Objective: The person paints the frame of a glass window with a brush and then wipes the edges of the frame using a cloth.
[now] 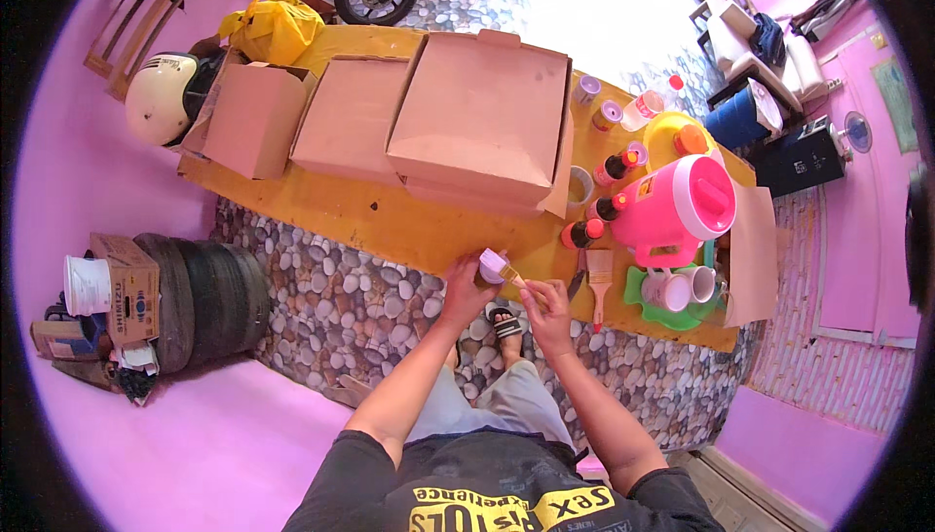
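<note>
Just past the table's front edge, my left hand (467, 290) is wrapped round a small round can (484, 276), mostly hidden by my fingers. My right hand (548, 314) pinches the light handle of a small paintbrush (511, 277). The brush's pale lilac head lies over the can's mouth; I cannot tell whether it touches the inside. Right of my hands, a wide paintbrush (600, 279) with a red-tipped handle rests on the yellow table (429, 240), beside a dark narrow tool (579, 279).
Large brown cardboard boxes (482, 108) line the table's far side. To the right stand dark bottles (582, 233) with red labels, a pink jug (662, 206), and a green tray (672, 316) with mugs (667, 290). Small lilac-topped cans (607, 115) are farther back. Stacked tyres (200, 288) stand left.
</note>
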A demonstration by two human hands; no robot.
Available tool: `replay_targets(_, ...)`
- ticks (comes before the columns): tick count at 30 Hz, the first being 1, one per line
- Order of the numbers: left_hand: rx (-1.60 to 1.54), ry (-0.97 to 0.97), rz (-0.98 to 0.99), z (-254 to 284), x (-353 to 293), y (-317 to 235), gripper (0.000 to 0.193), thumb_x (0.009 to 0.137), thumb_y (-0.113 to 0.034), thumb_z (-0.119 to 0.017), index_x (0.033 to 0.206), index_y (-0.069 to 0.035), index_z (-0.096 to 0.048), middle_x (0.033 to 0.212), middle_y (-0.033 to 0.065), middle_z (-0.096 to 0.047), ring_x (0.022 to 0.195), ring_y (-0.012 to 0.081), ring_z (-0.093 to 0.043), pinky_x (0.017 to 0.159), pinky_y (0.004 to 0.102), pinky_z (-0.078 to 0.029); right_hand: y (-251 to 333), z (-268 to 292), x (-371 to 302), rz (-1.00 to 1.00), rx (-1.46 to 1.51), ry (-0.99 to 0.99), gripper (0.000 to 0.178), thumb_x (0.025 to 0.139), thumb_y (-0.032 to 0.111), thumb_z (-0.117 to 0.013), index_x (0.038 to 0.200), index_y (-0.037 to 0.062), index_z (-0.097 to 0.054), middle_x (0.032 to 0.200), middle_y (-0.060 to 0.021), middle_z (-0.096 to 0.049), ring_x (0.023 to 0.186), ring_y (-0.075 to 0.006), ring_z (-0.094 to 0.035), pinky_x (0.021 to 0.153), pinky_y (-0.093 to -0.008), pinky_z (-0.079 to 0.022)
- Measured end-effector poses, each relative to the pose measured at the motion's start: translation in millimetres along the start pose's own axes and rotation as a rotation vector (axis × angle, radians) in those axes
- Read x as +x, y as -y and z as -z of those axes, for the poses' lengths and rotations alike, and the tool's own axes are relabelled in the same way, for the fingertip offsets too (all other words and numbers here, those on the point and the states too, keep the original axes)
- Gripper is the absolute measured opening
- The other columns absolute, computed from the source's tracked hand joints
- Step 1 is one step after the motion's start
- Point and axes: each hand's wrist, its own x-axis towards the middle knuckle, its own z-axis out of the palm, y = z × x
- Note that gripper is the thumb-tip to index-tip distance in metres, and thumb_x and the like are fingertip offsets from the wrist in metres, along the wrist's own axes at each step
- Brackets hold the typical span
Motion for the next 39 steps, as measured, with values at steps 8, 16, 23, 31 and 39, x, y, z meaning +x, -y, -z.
replay_targets(8, 0.083, -0.036, -0.06, 1.7, 0.4, 7.0, 0.069, 0.067, -0.018, -0.085, 0.127, -0.004, -0.054, 0.121, 0.0174, -0.06, 0.117, 0.0386, -0.054, 0.102, 0.0473, -0.041, -0.9, -15.0, 1.1, 0.032, -0.079, -0.029, 0.02, 0.09, 0.015, -0.072, 0.106, 0.0035, -0.069, 0.096, -0.0099, -0.059, 0.093, -0.0237, -0.06, 0.082, -0.033, -0.049)
replay_targets(16, 0.048, -0.099, -0.067, 11.4, -7.7, -7.8, 0.073, 0.072, -0.017, -0.083, 0.134, -0.003, -0.047, 0.126, 0.0211, -0.055, 0.119, 0.0396, -0.052, 0.103, 0.0474, -0.04, -10.4, -20.3, 9.3, 0.028, -0.026, -0.021, 0.02, 0.09, 0.014, -0.072, 0.106, 0.0024, -0.068, 0.1, -0.0097, -0.057, 0.094, -0.0226, -0.06, 0.083, -0.0316, -0.05)
replay_targets(23, -0.105, 0.461, 0.282, 38.7, -104.0, -18.4, 0.037, 0.087, -0.025, -0.073, 0.114, -0.002, -0.064, 0.104, 0.0141, -0.07, 0.091, 0.0242, -0.069, 0.08, 0.0368, -0.054, -26.1, -17.8, 6.3, -0.042, -0.082, 0.061, 0.03, 0.09, 0.021, -0.073, 0.11, 0.0006, -0.065, 0.106, -0.0124, -0.057, 0.096, -0.0229, -0.062, 0.083, -0.0322, -0.052)
replay_targets(31, -0.252, 1.232, 0.2, 55.8, -188.8, -23.2, 0.027, 0.097, -0.024, -0.063, 0.116, -0.004, -0.063, 0.099, 0.0051, -0.069, 0.093, 0.0139, -0.063, 0.083, 0.031, -0.051, 4.2, 12.7, 5.3, 0.145, -0.252, -0.125, 0.045, 0.086, 0.027, -0.076, 0.117, -0.0003, -0.058, 0.105, -0.0147, -0.058, 0.094, -0.0283, -0.061, 0.083, -0.0372, -0.05)
replay_targets(39, -0.168, 1.566, 0.118, 87.1, -155.6, -45.8, 0.031, 0.093, -0.018, -0.067, 0.118, -0.001, -0.064, 0.106, 0.0019, -0.068, 0.1, 0.0123, -0.06, 0.091, 0.031, -0.048, 12.2, 82.3, -96.9, 0.115, 0.052, 0.897, 0.021, 0.091, 0.022, -0.07, 0.106, 0.006, -0.068, 0.091, -0.009, -0.068, 0.086, -0.0193, -0.065, 0.08, -0.0344, -0.052)
